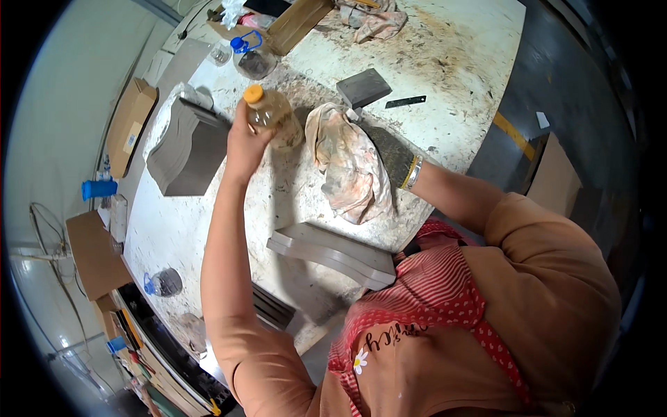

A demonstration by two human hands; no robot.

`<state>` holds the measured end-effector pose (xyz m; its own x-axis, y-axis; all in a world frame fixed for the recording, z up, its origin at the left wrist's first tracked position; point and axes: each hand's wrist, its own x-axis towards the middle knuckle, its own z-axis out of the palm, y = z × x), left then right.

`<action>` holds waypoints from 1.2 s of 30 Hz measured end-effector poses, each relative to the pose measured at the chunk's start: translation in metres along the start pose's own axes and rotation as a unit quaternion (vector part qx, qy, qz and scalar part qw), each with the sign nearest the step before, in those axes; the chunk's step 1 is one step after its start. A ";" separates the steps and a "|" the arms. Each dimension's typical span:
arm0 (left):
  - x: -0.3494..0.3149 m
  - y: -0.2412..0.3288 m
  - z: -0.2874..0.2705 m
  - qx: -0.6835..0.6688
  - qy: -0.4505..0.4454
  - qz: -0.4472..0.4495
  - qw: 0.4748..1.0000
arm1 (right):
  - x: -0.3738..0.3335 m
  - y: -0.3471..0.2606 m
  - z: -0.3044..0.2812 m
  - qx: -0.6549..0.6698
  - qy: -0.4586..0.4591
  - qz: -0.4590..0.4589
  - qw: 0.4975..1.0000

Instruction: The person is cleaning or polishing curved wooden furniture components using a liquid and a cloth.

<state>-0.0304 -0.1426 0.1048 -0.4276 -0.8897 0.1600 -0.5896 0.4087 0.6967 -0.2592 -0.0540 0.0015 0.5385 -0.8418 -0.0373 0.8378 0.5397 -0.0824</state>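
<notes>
My bare left hand (249, 139) is wrapped round a clear plastic bottle (283, 125) with an orange cap, holding cloudy, pale brownish contents. Whether the bottle touches the tabletop cannot be told. On my right hand (390, 154) is a dark, worn glove with a yellowish cuff edge. It grips a crumpled white cloth (354, 174) stained orange and grey, which hides the fingertips. Just beyond the cloth lie a grey rectangular block (365, 87) and a flat black strip-like tool (406, 102).
Curved grey pieces stand stacked (186, 149) left of the bottle; more curved pieces (333, 254) lie near my apron. A blue-capped jug (256, 62), a cardboard box (297, 26) and another rag (372, 19) sit at the back. The dirty white table (458, 69) ends at right.
</notes>
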 end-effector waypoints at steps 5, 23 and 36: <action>-0.005 -0.013 -0.020 -0.110 -0.029 -0.048 0.992 | -0.012 0.025 0.002 -0.048 -0.144 0.050 0.987; -0.185 0.051 0.063 -0.503 0.349 -0.178 0.770 | -0.054 0.095 0.100 -0.865 -0.321 -0.209 0.322; -0.175 0.047 0.064 -0.459 0.342 -0.174 0.802 | -0.061 0.041 0.128 -0.865 -0.346 0.075 0.355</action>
<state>-0.0268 0.0451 0.0651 0.3135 -0.9492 -0.0284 0.2942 0.0687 0.9533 -0.2457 0.0210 0.1275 0.9602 -0.2773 0.0341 -0.1916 -0.7423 -0.6421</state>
